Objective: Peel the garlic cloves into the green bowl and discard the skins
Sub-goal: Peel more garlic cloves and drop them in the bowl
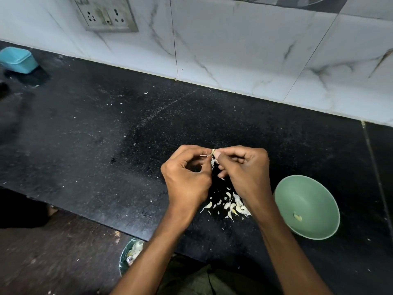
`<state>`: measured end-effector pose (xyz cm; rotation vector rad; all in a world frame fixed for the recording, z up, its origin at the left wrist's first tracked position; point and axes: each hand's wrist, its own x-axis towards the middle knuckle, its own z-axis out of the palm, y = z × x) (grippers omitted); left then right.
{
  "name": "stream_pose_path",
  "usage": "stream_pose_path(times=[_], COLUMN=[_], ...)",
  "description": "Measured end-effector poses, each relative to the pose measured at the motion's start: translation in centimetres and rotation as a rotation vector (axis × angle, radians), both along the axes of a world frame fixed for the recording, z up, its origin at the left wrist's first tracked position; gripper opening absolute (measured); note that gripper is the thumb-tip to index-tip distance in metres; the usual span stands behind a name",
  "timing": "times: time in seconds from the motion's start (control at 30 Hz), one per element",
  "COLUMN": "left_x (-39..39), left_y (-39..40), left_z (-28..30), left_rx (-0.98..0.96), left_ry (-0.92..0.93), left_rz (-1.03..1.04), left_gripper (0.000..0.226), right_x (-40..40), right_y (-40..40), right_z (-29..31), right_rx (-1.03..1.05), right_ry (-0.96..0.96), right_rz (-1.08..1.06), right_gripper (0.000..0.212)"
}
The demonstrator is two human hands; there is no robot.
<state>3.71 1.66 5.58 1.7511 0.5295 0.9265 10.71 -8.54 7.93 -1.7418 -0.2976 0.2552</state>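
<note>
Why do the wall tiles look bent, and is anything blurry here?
Head view: the wide-angle lens bows the tile lines and counter edge; the left side around the blue container is smeared and dim; the hands, left and right, and the green bowl look sharp.

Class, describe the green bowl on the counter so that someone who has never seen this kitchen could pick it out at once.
Start at the black countertop below the white marbled wall tiles. Go to its near right side, just right of the person's right hand and the pile of garlic skins. The green bowl is round, pale green and holds one peeled clove, unlike the blue box far left.
</note>
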Motion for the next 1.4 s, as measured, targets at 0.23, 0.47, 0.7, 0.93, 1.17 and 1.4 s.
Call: stream_pose_path(times=[0.23,0.47,0.7,0.93,1.17,1.4], left_x=[-0.2,-0.3,-0.3,-0.4,-0.3,-0.1], left_y=[-0.3,-0.4,-0.5,-0.4,-0.7,-0.5], left_z=[-0.2,-1.0,-1.1,-1.2,-1.3,-0.5], left_rx=[0.307,0.419,0.493,0.425,0.403,0.265], left_ry=[-0.064,-0.089,-0.090,-0.080,-0.100,-0.115], left_rz=[0.062,0.068,0.062,0.041,0.053,0.052], left_gripper=[0.022,0.017,0.013,0.016,0.017,0.023], right_x=[-0.3,-0.4,-0.7,-1.3,-1.6,-1.3], right_y=[0.2,0.4,1.0,1.6,1.9,1.7], right_z=[0.4,0.9,1.2,1.4,1.2,1.1], right_rx=[0.123,0.227,0.303,0.349,0.327,0.363], right_ry=[0.160,0.339,0.506,0.531,0.487,0.496], right_rz=[-0.038,-0.056,-0.162,-0.254,-0.296,-0.257], right_gripper=[0.020,0.013,0.015,0.013,0.016,0.010])
